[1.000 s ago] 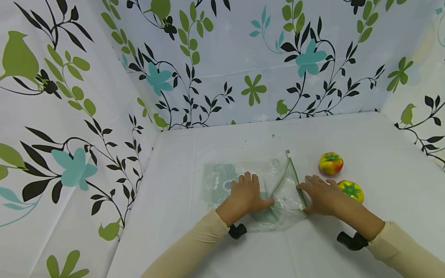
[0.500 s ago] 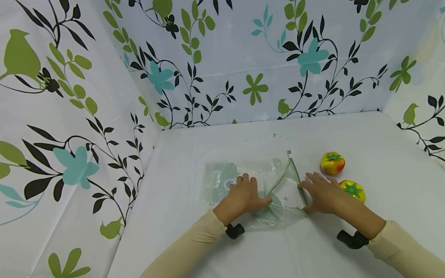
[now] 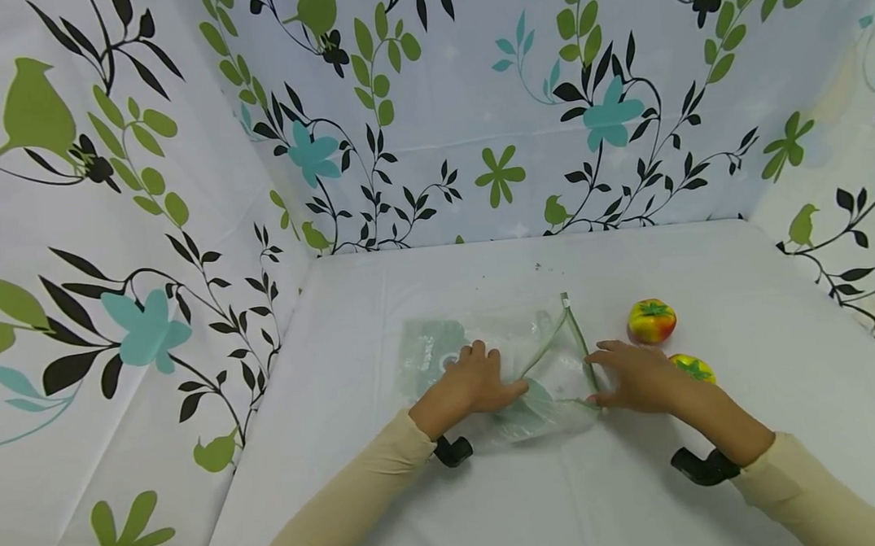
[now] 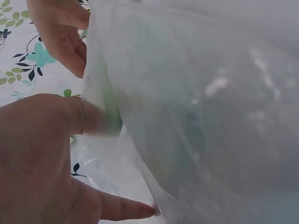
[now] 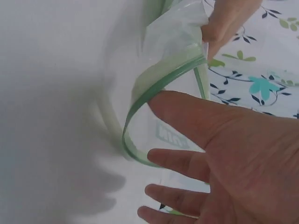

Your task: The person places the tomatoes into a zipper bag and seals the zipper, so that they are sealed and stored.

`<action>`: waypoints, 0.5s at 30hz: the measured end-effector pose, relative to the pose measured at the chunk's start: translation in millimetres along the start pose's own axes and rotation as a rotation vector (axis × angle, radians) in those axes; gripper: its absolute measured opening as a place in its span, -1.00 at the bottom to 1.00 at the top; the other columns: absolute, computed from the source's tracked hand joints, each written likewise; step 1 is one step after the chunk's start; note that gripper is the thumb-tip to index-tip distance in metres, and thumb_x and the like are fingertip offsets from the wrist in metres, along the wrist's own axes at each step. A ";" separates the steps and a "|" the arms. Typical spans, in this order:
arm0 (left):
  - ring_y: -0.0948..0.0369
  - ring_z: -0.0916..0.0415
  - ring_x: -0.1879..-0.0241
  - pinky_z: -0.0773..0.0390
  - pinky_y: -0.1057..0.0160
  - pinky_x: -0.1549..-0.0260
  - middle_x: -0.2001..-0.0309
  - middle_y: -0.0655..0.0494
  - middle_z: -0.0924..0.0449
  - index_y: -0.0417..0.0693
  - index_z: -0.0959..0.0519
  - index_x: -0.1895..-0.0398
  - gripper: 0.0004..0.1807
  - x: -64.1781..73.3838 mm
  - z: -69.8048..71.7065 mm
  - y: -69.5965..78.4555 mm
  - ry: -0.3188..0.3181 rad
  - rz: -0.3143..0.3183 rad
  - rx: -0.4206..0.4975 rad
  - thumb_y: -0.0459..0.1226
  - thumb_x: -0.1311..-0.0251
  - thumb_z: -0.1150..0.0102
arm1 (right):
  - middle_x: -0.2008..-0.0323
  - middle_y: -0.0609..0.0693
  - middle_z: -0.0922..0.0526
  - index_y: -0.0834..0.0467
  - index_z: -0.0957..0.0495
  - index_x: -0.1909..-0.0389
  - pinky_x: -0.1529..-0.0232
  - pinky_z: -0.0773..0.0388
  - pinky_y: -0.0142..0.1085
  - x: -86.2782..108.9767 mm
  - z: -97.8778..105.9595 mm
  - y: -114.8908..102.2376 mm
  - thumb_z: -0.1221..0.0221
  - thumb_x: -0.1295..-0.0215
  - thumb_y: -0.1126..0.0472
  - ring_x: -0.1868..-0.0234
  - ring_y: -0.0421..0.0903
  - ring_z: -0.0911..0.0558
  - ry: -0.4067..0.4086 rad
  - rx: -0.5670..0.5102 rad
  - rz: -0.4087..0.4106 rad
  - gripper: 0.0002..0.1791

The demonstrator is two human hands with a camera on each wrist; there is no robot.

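A clear plastic zip bag [image 3: 509, 327] with green zip strips and pale teal print lies on the white table, its mouth facing right. My left hand [image 3: 471, 381] rests over the bag. Its thumb [image 4: 96, 116] lies behind the film at the mouth, and a straight finger [image 4: 126, 207] touches the film lower down. At the right side of the mouth is my right hand [image 3: 636, 378]. Its fingers [image 5: 180, 163] are straight and spread, and its thumb meets the curved green strip [image 5: 140, 105]. The strips stand apart in a V towards my left thumb.
Two yellow-red fruits with green leafy tops lie to the right: one fruit [image 3: 652, 321] behind my right hand, the other fruit [image 3: 694, 366] partly hidden by it. Patterned cloth [image 3: 417, 143] surrounds the white table [image 3: 389, 503]. A black wrist mount [image 3: 704, 465] sits under my right wrist.
My left hand has slid a little left, drawing the upper strip with it, so the bag's mouth is wider. My right hand has shifted slightly and covers more of the nearer fruit.
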State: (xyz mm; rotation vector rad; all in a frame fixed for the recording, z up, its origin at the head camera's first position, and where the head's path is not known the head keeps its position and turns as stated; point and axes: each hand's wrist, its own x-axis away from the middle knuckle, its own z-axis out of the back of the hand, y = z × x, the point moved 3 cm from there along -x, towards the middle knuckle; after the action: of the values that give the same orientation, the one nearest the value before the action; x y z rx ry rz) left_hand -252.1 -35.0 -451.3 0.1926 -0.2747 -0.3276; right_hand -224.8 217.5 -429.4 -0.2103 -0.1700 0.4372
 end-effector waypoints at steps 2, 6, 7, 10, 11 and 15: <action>-0.09 -0.33 -0.39 -0.40 -0.31 -0.24 -0.39 -0.16 -0.36 -0.21 -0.48 -0.35 -0.15 -0.8 1.1 -1.4 -0.008 -0.001 -0.001 0.32 -0.37 0.03 | -0.35 0.36 -0.53 0.18 -0.59 -0.32 -0.23 -0.49 0.36 0.6 3.0 5.0 -0.46 -0.24 -0.19 -0.33 0.37 -0.53 0.003 -0.058 -0.001 -0.25; -0.07 -0.30 -0.42 -0.41 -0.28 -0.27 -0.44 -0.15 -0.33 -0.21 -0.45 -0.41 -0.12 -1.7 3.0 -4.0 -0.035 -0.008 0.000 0.32 -0.38 0.07 | -0.37 0.34 -0.50 0.21 -0.52 -0.40 -0.30 -0.42 0.37 4.5 13.9 16.4 -0.42 -0.32 -0.14 -0.40 0.38 -0.44 0.026 -0.180 -0.040 -0.24; -0.07 -0.30 -0.42 -0.41 -0.28 -0.27 -0.45 -0.15 -0.32 -0.21 -0.45 -0.42 -0.13 -1.6 3.6 -4.3 -0.039 -0.012 0.004 0.32 -0.39 0.07 | -0.37 0.35 -0.49 0.22 -0.50 -0.41 -0.31 -0.41 0.37 4.5 17.3 19.7 -0.42 -0.32 -0.14 -0.40 0.38 -0.43 0.035 -0.194 -0.043 -0.22; -0.07 -0.31 -0.42 -0.43 -0.27 -0.25 -0.45 -0.15 -0.33 -0.20 -0.46 -0.41 -0.13 -2.5 3.9 -6.2 -0.044 -0.019 0.006 0.31 -0.38 0.08 | -0.40 0.36 -0.46 0.20 -0.43 -0.48 -0.27 -0.42 0.40 3.3 29.0 29.5 -0.41 -0.34 -0.14 -0.39 0.40 -0.44 0.056 -0.211 -0.064 -0.18; -0.07 -0.31 -0.42 -0.43 -0.26 -0.25 -0.45 -0.15 -0.33 -0.19 -0.46 -0.41 -0.14 -2.7 4.0 -6.9 -0.046 -0.021 0.007 0.31 -0.38 0.09 | -0.41 0.38 -0.43 0.20 -0.40 -0.50 -0.27 -0.41 0.41 2.2 32.7 32.9 -0.40 -0.35 -0.14 -0.39 0.42 -0.43 0.063 -0.208 -0.066 -0.16; -0.07 -0.30 -0.43 -0.43 -0.26 -0.26 -0.46 -0.12 -0.32 -0.12 -0.45 -0.45 -0.15 -3.2 4.8 -9.4 -0.052 -0.028 0.014 0.31 -0.37 0.10 | -0.46 0.44 -0.33 0.20 -0.28 -0.58 -0.23 -0.41 0.44 -0.2 45.6 49.9 -0.40 -0.36 -0.12 -0.41 0.47 -0.36 0.086 -0.213 -0.098 -0.09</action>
State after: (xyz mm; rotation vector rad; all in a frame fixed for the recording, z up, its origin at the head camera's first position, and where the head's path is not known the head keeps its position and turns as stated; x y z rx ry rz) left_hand -259.1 -43.3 -449.7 0.2023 -0.3261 -0.3588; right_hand -254.4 269.0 -397.3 -0.4277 -0.1422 0.3116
